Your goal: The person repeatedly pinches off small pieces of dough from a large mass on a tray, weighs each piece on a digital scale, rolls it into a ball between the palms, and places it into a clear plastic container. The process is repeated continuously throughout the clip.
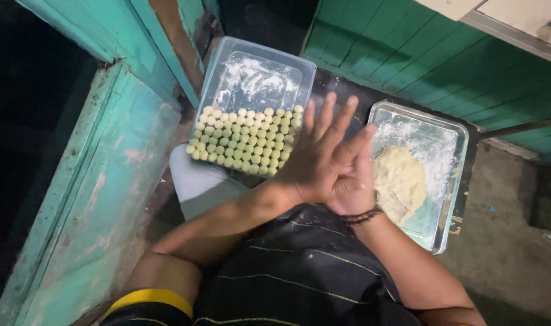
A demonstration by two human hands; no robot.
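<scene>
Centrally, left hand (315, 160) presses right hand (354, 181) between box (254, 66) and tray (453, 181).

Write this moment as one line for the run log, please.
left hand pressed flat on right hand | dough balls in plastic box | dough lump on floured metal tray

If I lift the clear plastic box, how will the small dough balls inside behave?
The dough balls are round and fill only the near half of the plastic box, so tilting would probably roll them toward the floured empty part. They look soft, so likely dent when squeezed.
</scene>
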